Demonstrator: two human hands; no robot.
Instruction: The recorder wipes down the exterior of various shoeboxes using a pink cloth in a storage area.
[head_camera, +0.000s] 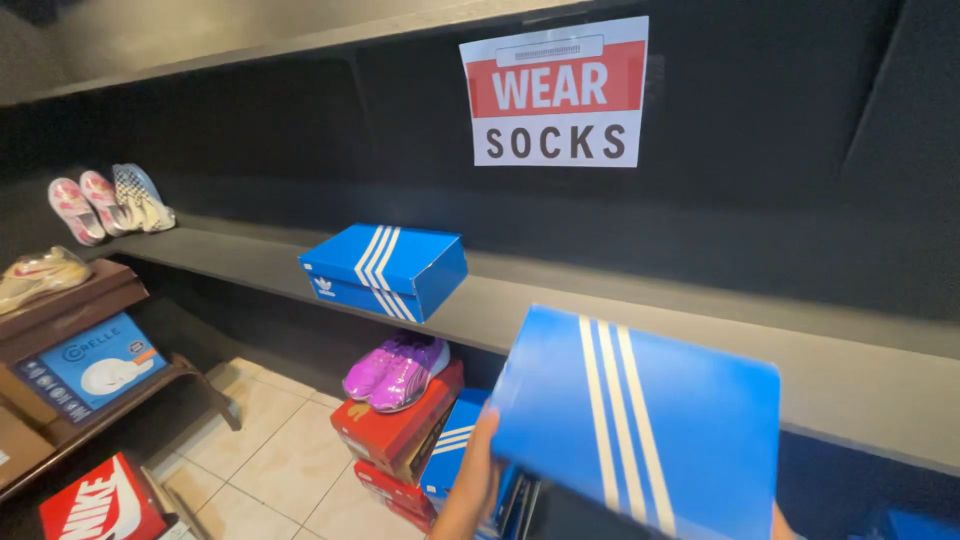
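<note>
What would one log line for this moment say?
left hand: holds blue striped box | right hand: barely visible at box's lower right edge | second blue box: on grey shelf | purple shoes: atop red box

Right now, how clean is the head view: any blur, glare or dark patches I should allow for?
Head view: the blue striped box lid held up close is motion-blurred, and the left hand at its edge is soft; the blue box on the grey shelf is sharp. The black wall and under-shelf area are dim. Mild wide-angle bend at the edges; no strong glare.
</note>
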